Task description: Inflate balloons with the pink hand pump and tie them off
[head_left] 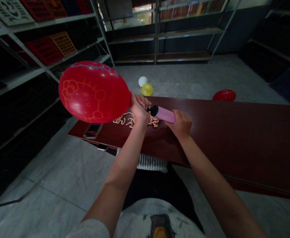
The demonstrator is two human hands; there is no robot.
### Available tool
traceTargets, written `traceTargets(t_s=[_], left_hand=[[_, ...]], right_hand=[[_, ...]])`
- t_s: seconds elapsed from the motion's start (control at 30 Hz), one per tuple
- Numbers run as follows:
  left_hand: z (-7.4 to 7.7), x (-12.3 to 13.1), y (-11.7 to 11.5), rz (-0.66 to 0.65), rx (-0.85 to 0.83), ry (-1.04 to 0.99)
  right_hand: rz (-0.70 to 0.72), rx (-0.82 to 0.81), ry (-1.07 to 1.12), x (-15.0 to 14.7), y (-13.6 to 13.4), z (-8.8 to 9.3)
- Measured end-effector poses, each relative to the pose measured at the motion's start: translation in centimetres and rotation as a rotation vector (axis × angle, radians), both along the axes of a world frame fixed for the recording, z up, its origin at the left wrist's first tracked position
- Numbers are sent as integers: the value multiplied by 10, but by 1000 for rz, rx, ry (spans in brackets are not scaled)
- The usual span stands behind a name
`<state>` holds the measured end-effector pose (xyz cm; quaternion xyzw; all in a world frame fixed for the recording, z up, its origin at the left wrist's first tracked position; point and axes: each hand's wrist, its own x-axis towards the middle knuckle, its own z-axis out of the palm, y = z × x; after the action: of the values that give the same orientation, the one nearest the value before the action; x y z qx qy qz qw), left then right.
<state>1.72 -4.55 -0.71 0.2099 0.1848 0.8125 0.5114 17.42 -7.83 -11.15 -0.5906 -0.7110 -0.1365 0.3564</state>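
A large inflated red balloon (92,92) with a printed cartoon cat face fills the space left of my hands. My left hand (140,106) is closed at the balloon's neck, where it meets the black nozzle end of a hand pump; the neck itself is hidden by my fingers. My right hand (181,124) is wrapped round the pink barrel of the balloon pump (164,114). Below my left hand, several uninflated pale pink balloons (154,120) lie in a loose pile on the dark red table (224,135).
A phone-like object (93,130), blurred out, lies at the table's left end. On the floor beyond are a white balloon (142,81), a yellow balloon (147,90) and another red balloon (224,95). Metal shelves (184,33) with crates (63,44) stand behind and left.
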Motion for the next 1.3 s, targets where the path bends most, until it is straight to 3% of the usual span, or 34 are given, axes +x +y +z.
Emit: traceTargets(t_s=[0.27,0.7,0.93,1.1,1.3], left_hand=[[-2,-23,-7,41,-114,-45],[-10,-125,-25,124,-192,-65],[3,-167,-47,180,-174,-14],[22,-160,-53,228,-96,37],[41,-115,-37,224,-63,94]], right_hand=[[43,60,-174,1,-3,6],[153,84,-385,-3,-2,2],[222,44,-368,-7,-1,0],[228,30,-269,-11,-2,1],[97,44,-107,3,-5,4]])
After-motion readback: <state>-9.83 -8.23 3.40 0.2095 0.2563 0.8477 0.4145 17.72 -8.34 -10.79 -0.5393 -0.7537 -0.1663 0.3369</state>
